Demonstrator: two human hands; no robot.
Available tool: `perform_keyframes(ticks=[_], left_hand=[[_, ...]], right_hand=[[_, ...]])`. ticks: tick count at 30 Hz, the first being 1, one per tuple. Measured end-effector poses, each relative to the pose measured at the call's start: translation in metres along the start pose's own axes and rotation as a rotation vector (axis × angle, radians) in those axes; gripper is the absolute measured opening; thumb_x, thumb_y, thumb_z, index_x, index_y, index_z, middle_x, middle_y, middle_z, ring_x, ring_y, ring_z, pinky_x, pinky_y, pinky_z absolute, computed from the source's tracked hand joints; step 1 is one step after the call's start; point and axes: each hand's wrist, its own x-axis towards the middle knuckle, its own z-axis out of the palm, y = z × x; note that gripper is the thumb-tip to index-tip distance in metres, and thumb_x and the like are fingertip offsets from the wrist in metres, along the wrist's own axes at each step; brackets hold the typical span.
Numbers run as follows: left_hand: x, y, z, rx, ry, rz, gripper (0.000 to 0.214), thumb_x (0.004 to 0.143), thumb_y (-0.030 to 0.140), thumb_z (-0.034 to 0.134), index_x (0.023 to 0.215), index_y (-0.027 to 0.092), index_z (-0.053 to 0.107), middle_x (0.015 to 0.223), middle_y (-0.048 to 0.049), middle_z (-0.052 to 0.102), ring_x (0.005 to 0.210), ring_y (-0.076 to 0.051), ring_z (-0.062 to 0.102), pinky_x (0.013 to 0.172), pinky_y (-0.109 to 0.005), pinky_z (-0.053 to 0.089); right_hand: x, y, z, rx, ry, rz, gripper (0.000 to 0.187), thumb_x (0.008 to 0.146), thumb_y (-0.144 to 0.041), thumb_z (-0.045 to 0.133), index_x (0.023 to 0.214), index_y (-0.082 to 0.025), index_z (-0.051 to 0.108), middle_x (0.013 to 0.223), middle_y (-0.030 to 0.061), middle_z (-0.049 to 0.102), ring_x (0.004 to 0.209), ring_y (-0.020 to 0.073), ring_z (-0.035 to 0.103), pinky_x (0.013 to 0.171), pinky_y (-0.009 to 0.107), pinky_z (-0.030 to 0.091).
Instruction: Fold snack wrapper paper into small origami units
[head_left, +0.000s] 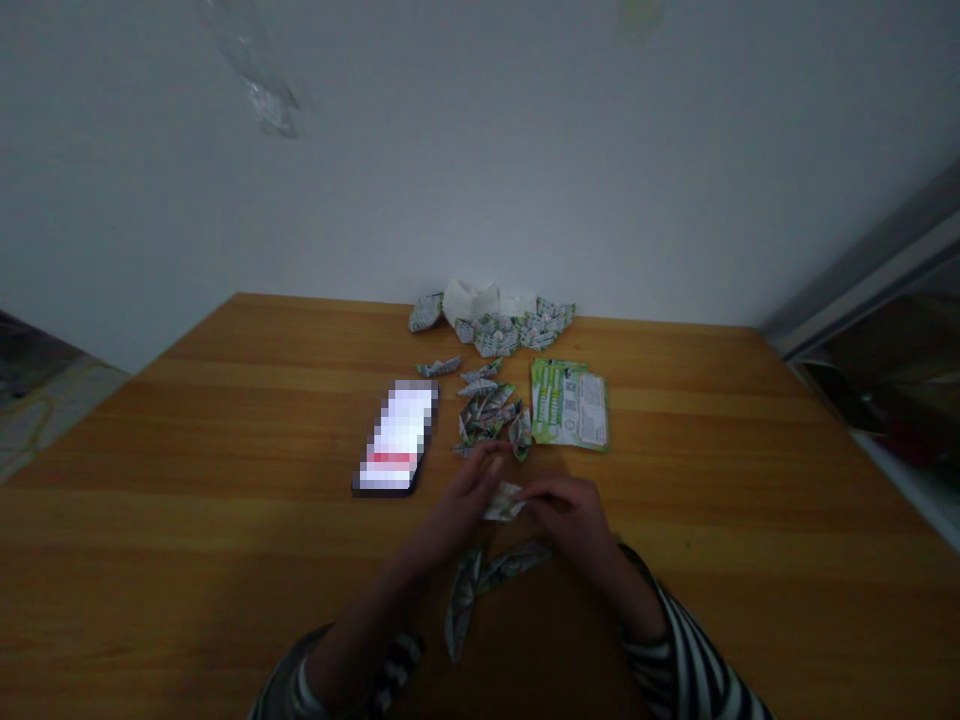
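My left hand and my right hand meet over the wooden table, both pinching a small folded piece of printed paper between their fingertips. Just below the hands, near my striped sleeves, lie two folded paper shapes. Beyond the hands sits a cluster of several small folded paper pieces.
A phone with a lit screen lies left of the cluster. A green printed leaflet lies to the right. A heap of crumpled printed paper rests at the table's far edge against the white wall. A shelf or sill borders the right.
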Motion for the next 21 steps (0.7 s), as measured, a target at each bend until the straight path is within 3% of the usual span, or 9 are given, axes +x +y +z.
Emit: perform_keyframes(ticks=[3,6,8,11,16,21], left_hand=[[-0.0002,0.0025,-0.0005,-0.145,-0.115,-0.128,0.059,0.090,0.060,0.035,0.132,0.020,0.045,0.052,0.0041,0.055,0.036,-0.010,0.041,0.036,-0.019,0.029],[0.0012,0.0032,0.0001,-0.122,-0.115,-0.075,0.061,0.080,0.048,0.063,0.132,0.021,0.046,0.051,0.0062,0.057,0.036,-0.009,0.046,0.037,-0.017,0.033],[0.0027,0.0023,0.0017,-0.064,-0.056,-0.035,0.048,0.070,0.033,0.076,0.113,0.018,0.062,0.060,0.0022,0.065,0.045,-0.011,0.056,0.044,-0.019,0.043],[0.0040,-0.0002,0.0049,-0.026,0.066,0.018,0.016,0.072,0.024,0.072,0.084,0.014,0.072,0.067,-0.0036,0.072,0.056,-0.014,0.064,0.055,-0.023,0.051],[0.0016,-0.0005,0.0078,0.069,0.239,0.124,0.009,0.073,0.015,0.067,0.076,0.018,0.075,0.074,-0.0032,0.076,0.069,-0.017,0.069,0.065,-0.024,0.054],[0.0006,0.0020,0.0057,0.154,0.263,0.150,0.015,0.071,0.011,0.065,0.075,0.020,0.077,0.076,-0.0019,0.077,0.071,-0.018,0.071,0.070,-0.027,0.055]], right_hand=[[0.0014,0.0025,0.0022,0.095,0.191,0.118,0.010,0.075,-0.019,0.067,0.069,-0.021,0.074,0.058,-0.0004,0.069,0.051,0.0138,0.062,0.051,0.023,0.048],[0.0042,0.0033,0.0003,0.158,0.301,0.168,0.008,0.072,-0.023,0.071,0.066,-0.019,0.073,0.057,0.0002,0.069,0.051,0.0136,0.062,0.051,0.022,0.049],[0.0053,0.0031,-0.0008,0.173,0.319,0.188,0.007,0.071,-0.024,0.072,0.067,-0.018,0.073,0.060,0.0013,0.071,0.054,0.0142,0.063,0.052,0.023,0.050],[0.0053,0.0031,-0.0004,0.187,0.311,0.199,0.006,0.069,-0.024,0.073,0.067,-0.018,0.074,0.061,0.0021,0.072,0.057,0.0152,0.065,0.055,0.024,0.052],[0.0039,0.0065,0.0026,0.203,0.321,0.186,0.004,0.064,-0.021,0.076,0.066,-0.019,0.073,0.066,0.0027,0.075,0.060,0.0161,0.068,0.058,0.024,0.053],[0.0007,0.0085,0.0000,0.120,0.324,0.113,0.005,0.067,-0.017,0.073,0.069,-0.022,0.076,0.069,0.0024,0.076,0.063,0.0169,0.070,0.060,0.024,0.054]])
